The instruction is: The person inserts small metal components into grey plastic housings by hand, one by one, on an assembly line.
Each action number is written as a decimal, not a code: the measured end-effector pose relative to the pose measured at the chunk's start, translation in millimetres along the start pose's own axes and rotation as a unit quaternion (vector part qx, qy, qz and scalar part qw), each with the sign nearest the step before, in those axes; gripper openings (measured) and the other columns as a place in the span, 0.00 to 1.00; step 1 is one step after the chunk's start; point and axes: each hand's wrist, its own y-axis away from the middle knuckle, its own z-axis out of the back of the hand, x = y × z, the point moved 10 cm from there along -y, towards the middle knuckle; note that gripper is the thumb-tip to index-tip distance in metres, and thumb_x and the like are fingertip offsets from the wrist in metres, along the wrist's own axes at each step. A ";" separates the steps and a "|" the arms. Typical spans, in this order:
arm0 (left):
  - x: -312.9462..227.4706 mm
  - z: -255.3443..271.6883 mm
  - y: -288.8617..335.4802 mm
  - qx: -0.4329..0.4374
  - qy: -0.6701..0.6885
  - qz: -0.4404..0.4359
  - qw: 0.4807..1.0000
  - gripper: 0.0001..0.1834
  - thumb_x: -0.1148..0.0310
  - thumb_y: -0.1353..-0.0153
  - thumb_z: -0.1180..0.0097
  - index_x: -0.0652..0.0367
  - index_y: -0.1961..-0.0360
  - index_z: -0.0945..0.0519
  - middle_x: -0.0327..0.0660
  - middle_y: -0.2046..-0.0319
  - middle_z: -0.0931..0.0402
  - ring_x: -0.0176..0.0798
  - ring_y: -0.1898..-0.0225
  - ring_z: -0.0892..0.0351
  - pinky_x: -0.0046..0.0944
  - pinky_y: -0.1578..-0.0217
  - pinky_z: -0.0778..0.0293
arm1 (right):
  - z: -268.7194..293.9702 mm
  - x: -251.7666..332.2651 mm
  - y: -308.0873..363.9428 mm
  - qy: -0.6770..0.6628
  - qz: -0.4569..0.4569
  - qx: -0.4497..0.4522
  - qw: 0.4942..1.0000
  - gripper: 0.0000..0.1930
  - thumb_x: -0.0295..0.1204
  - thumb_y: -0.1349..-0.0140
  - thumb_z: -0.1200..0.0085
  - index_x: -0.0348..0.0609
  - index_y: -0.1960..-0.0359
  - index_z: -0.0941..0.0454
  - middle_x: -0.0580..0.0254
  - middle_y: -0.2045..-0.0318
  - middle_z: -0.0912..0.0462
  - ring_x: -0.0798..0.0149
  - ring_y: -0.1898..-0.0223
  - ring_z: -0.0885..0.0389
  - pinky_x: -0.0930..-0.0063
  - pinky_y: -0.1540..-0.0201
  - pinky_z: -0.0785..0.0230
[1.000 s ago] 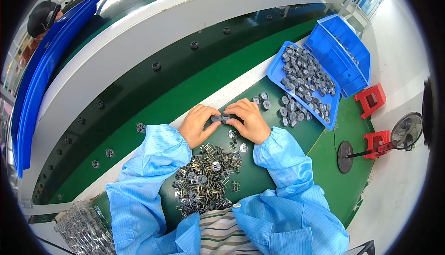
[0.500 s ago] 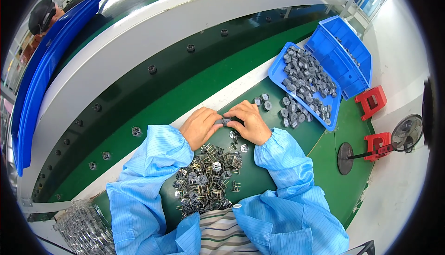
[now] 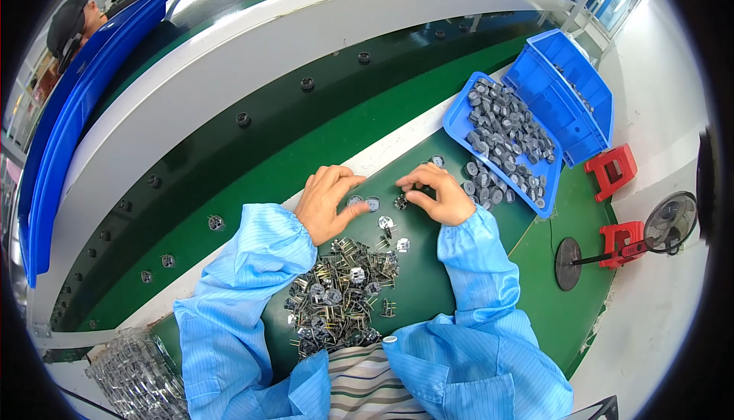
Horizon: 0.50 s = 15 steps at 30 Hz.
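My left hand (image 3: 325,202) has its thumb and fingers apart, beside two round grey caps (image 3: 372,204) lying on the green table. One of the caps is partly covered by its thumb. With its fingers curled into a pinch, my right hand (image 3: 442,195) is at a small dark part with metal bits (image 3: 401,201); the fingertips partly hide the contact. Another grey cap (image 3: 437,161) lies just beyond the right hand. Between my forearms is a heap of small metal-pinned plug inserts (image 3: 336,294), with a few loose ones (image 3: 386,223) near its far edge.
A blue tray (image 3: 453,116) of grey caps leans at the right, with several spilled beside it. Behind it stands a blue crate (image 3: 554,107). Small round parts sit along the green belt (image 3: 306,133). Red stools (image 3: 609,169) and a fan (image 3: 670,221) are farther right; a person is at far left.
My hands have moved apart, the right one to the right. Two grey caps now show between them, and fewer lie by the tray. The parts on the belt have shifted slightly left.
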 end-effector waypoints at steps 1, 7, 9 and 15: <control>-0.1 -0.1 0.9 -0.001 0.000 0.001 1.000 0.23 0.63 0.41 0.29 0.59 0.47 0.17 0.42 0.55 0.24 0.47 0.50 0.26 0.46 0.50 0.32 | -1.0 -3.4 1.9 -0.004 0.001 0.023 1.000 0.08 0.28 0.40 0.34 0.49 0.58 0.12 0.64 0.67 0.17 0.60 0.60 0.22 0.62 0.51 0.35; 4.4 -18.8 7.3 0.066 -0.016 -0.024 0.997 0.21 0.64 0.45 0.26 0.56 0.50 0.15 0.40 0.55 0.23 0.45 0.49 0.25 0.44 0.50 0.34 | -19.4 -4.1 -3.2 0.076 0.030 0.020 0.996 0.05 0.27 0.44 0.30 0.47 0.67 0.13 0.64 0.69 0.16 0.60 0.64 0.20 0.64 0.55 0.30; 6.1 -18.1 8.3 0.060 -0.015 -0.020 0.998 0.21 0.65 0.46 0.26 0.56 0.51 0.15 0.40 0.55 0.23 0.45 0.50 0.25 0.44 0.50 0.34 | -27.5 5.7 -7.6 0.064 0.025 0.012 0.998 0.04 0.27 0.44 0.30 0.47 0.69 0.13 0.65 0.71 0.17 0.60 0.64 0.21 0.65 0.58 0.30; 6.8 -18.0 6.8 0.048 -0.004 -0.022 0.999 0.20 0.66 0.46 0.26 0.57 0.51 0.14 0.40 0.56 0.22 0.46 0.50 0.24 0.45 0.49 0.32 | -40.4 18.6 -9.5 -0.015 0.027 -0.078 0.996 0.05 0.29 0.43 0.31 0.47 0.69 0.16 0.68 0.71 0.20 0.62 0.65 0.24 0.66 0.57 0.36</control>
